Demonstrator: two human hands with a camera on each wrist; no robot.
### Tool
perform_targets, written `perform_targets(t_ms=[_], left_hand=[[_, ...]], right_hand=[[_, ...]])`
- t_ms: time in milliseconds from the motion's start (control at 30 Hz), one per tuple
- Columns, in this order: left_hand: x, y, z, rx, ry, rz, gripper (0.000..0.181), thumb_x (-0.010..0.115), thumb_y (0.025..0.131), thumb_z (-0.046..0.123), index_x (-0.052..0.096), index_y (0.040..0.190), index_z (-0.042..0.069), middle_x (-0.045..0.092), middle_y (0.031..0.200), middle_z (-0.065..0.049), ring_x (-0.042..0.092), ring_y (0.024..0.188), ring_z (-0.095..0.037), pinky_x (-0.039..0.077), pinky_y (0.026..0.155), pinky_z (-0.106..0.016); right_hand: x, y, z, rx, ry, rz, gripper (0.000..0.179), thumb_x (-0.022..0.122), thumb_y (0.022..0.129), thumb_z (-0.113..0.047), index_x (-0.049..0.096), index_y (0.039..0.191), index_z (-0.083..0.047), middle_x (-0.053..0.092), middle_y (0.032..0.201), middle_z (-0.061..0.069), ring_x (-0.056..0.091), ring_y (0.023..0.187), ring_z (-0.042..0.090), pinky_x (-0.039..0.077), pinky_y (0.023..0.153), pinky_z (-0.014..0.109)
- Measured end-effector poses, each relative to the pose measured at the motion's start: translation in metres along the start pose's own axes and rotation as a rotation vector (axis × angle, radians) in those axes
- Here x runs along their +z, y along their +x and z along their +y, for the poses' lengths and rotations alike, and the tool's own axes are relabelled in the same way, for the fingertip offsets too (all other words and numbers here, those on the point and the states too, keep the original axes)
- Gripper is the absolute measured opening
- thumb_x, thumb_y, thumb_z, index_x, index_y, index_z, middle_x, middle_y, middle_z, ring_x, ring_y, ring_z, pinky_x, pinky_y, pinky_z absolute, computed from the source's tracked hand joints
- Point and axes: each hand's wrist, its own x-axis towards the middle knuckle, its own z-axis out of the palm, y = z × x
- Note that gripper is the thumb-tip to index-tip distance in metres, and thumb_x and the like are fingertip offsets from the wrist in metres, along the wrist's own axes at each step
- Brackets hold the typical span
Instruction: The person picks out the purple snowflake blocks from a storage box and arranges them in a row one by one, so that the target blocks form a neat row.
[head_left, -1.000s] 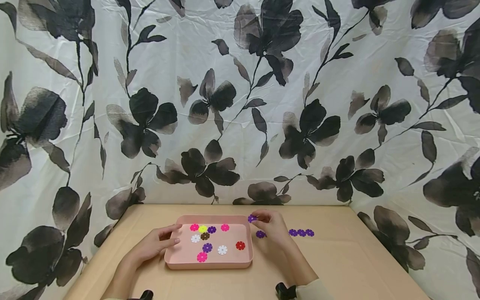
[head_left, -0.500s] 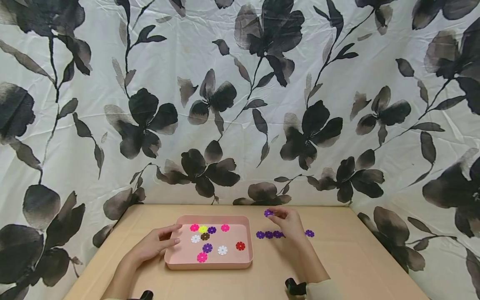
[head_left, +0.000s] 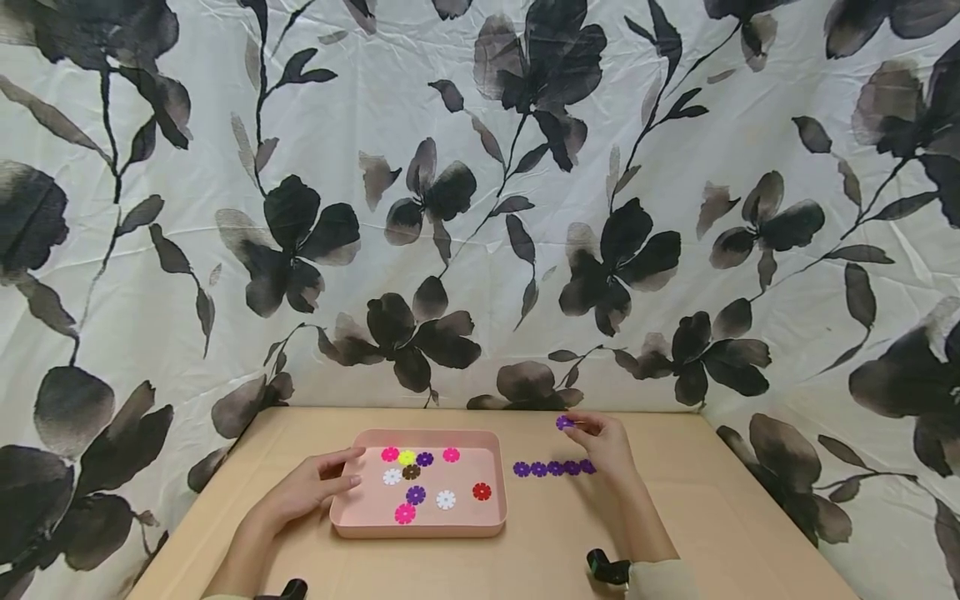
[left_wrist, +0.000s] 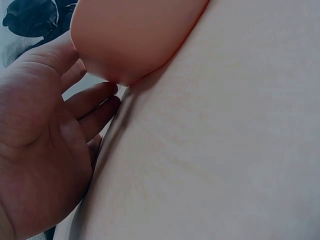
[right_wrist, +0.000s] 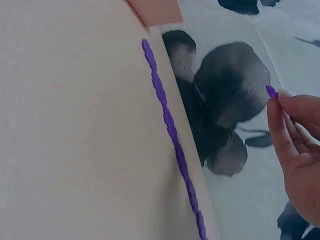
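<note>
A pink tray [head_left: 417, 531] lies on the table with loose flower-shaped notched discs in it: pink, yellow, white, brown, purple and red. My left hand [head_left: 311, 485] holds the tray's left side, thumb and index finger lapping over the rim. In the left wrist view, other fingertips [left_wrist: 107, 90] sit low against the outer wall. Right of the tray, several purple discs form a straight row [head_left: 555, 469]. Above the row's right end, my right hand [head_left: 609, 454] pinches one purple disc [right_wrist: 271, 91] between thumb and index finger. That hand hides the row's far end in the head view.
The tan table [head_left: 720, 517] reaches back to a white cloth [head_left: 525, 250] printed with dark flowers. Black straps with small devices sit on both wrists. The tray's corner [right_wrist: 157, 11] shows at the top of the right wrist view.
My right hand has moved rightward along the row with the purple disc, uncovering discs on the left and covering the right end. The left hand and tray have stayed put.
</note>
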Motion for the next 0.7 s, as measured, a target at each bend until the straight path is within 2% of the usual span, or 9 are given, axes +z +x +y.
perform_targets(t_ms=[167, 400, 567, 700], left_hand=[[0.000, 0.001, 0.000, 0.002, 0.008, 0.002, 0.060, 0.074, 0.097, 0.033, 0.057, 0.150, 0.012, 0.044, 0.162, -0.022, 0.033, 0.153, -0.045, 0.026, 0.124, -0.065], [0.000, 0.001, 0.002, 0.006, 0.012, 0.002, 0.060, 0.074, 0.097, 0.033, 0.057, 0.150, 0.012, 0.044, 0.161, -0.021, 0.033, 0.153, -0.044, 0.027, 0.124, -0.064], [0.001, 0.000, 0.002, 0.000, 0.017, 0.000, 0.060, 0.074, 0.097, 0.034, 0.056, 0.151, 0.012, 0.044, 0.161, -0.021, 0.034, 0.153, -0.045, 0.028, 0.123, -0.064], [0.001, 0.001, 0.000, 0.006, 0.030, 0.006, 0.060, 0.074, 0.097, 0.034, 0.057, 0.150, 0.013, 0.045, 0.161, -0.021, 0.036, 0.152, -0.045, 0.030, 0.122, -0.064]], right_hand=[[-0.014, 0.000, 0.009, 0.061, 0.025, 0.021, 0.029, 0.075, 0.095, -0.007, 0.074, 0.123, 0.000, 0.075, 0.119, 0.020, 0.069, 0.092, 0.005, 0.056, 0.078, 0.016], [-0.029, -0.001, 0.019, 0.126, 0.039, 0.039, 0.031, 0.074, 0.096, -0.006, 0.072, 0.126, 0.002, 0.072, 0.124, 0.022, 0.069, 0.089, 0.003, 0.056, 0.080, 0.014], [-0.039, -0.004, 0.024, 0.169, 0.014, 0.066, 0.033, 0.073, 0.097, -0.006, 0.071, 0.128, 0.001, 0.072, 0.126, 0.021, 0.069, 0.091, 0.002, 0.056, 0.080, 0.013], [-0.047, -0.005, 0.027, 0.191, -0.010, 0.085, 0.033, 0.072, 0.098, -0.008, 0.070, 0.130, 0.001, 0.072, 0.128, 0.020, 0.069, 0.094, 0.001, 0.059, 0.085, 0.019]])
